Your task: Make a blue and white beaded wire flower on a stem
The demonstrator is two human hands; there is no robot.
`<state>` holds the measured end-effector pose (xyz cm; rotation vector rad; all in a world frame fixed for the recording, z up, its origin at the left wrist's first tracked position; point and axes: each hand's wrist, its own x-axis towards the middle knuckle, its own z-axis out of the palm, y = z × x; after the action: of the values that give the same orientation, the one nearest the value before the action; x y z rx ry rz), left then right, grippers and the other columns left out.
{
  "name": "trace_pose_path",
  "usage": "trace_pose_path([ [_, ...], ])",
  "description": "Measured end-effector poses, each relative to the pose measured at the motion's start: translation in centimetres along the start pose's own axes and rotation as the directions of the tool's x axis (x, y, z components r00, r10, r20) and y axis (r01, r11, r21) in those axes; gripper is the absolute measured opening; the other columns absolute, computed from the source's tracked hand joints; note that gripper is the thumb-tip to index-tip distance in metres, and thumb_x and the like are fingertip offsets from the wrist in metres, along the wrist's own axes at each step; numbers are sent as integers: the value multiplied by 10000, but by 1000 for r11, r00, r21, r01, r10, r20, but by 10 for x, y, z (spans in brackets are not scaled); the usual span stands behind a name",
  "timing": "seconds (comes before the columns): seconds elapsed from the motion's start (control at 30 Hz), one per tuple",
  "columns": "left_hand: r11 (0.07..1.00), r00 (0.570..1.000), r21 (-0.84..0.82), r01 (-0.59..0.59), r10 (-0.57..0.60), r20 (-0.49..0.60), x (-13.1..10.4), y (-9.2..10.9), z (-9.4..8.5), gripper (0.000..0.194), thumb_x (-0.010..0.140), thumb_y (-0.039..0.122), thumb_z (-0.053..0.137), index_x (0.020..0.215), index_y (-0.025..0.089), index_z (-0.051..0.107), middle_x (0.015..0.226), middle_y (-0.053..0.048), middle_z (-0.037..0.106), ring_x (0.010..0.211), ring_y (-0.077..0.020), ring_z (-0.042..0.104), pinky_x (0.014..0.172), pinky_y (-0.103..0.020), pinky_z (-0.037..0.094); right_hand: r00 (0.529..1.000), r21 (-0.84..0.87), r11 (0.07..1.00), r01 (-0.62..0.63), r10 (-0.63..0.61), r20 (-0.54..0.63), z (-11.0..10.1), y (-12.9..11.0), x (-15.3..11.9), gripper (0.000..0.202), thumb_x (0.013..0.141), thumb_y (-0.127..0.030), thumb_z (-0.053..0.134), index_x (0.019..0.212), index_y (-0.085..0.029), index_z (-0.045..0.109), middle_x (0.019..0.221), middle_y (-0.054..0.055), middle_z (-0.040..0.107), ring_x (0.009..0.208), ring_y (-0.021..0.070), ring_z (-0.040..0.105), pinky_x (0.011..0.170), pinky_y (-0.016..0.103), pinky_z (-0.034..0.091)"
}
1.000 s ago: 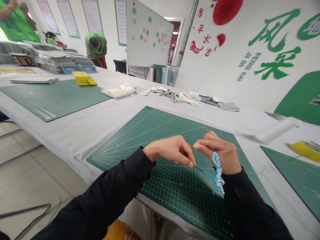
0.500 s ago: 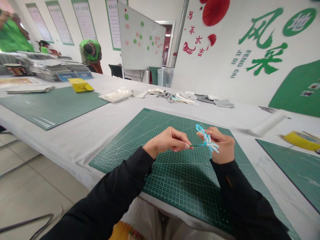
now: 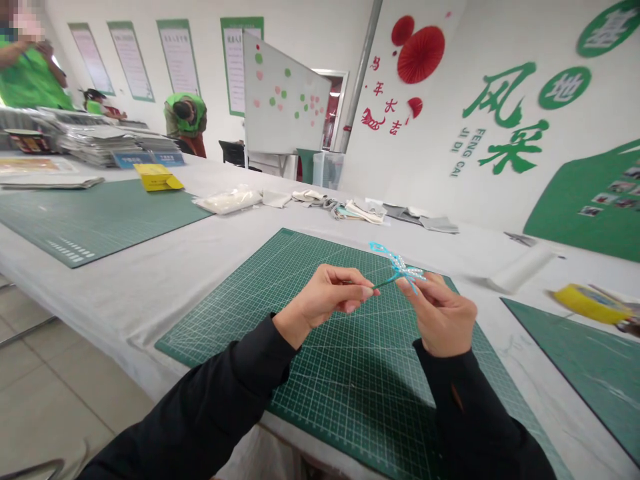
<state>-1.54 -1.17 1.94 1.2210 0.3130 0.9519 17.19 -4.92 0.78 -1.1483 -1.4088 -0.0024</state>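
Note:
A blue beaded ornament with white beads (image 3: 407,270) and a thin green stem is held above the green cutting mat (image 3: 345,373). Pinched between thumb and fingers of my left hand (image 3: 333,295) is the end of the stem. My right hand (image 3: 443,310) has its thumb and fingers closed at the base of the beaded part, just right of the left hand. The beaded loops point up and to both sides above my right thumb.
Another cutting mat (image 3: 100,213) lies left with a yellow packet (image 3: 157,178) at its back edge. A plastic bag (image 3: 227,200) and cloth pieces (image 3: 363,211) lie behind. At right are a white roll (image 3: 523,270), yellow object (image 3: 593,303) and third mat (image 3: 580,360). People stand far left.
The ornament has turned and tilted, its loops now pointing more to the left and right. My right thumb has moved under it to its base. The camera view has shifted slightly.

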Motion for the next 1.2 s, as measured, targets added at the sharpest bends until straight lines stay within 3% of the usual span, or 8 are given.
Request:
trace_pose_path([
  [0.17,996,994,-77,33,-41,-105,0,2,3,115,668,202,746,660,108,680,479,46,504,418,-23,396,457,-196,295,995,-54,997,51,-56,-87,1,-11,-2,95,781,-302,712,760,-214,743,538,-35,384,561,121,350,539,301,298],
  [0.37,990,987,-143,17,-39,-153,2,1,3,121,681,184,732,629,102,660,561,17,571,416,-15,415,422,-194,222,983,-138,979,149,-162,-86,0,-22,-5,36,790,-237,708,765,-225,730,543,-31,419,573,124,348,551,306,310],
  [0.77,981,957,-175,80,-125,-262,4,1,4,122,622,172,759,695,93,702,578,1,574,429,-23,419,422,-180,236,942,-276,909,312,-333,-33,-2,-27,-10,66,783,-198,708,797,-263,710,572,-9,498,602,151,396,605,336,331],
  [1.0,990,949,-131,51,-89,-304,5,-2,4,120,618,176,745,681,87,697,562,5,557,423,-24,405,413,-190,229,885,-343,826,447,-465,33,-2,-27,-10,86,762,-164,722,772,-246,697,585,-3,572,589,149,428,655,365,352],
  [1.2,994,934,51,93,-70,-350,4,-3,6,125,666,211,715,707,94,696,445,46,464,414,-37,375,419,-189,232,831,-412,741,531,-550,82,-4,-30,-9,101,738,-142,740,765,-224,688,562,5,579,618,161,419,665,363,355],
])
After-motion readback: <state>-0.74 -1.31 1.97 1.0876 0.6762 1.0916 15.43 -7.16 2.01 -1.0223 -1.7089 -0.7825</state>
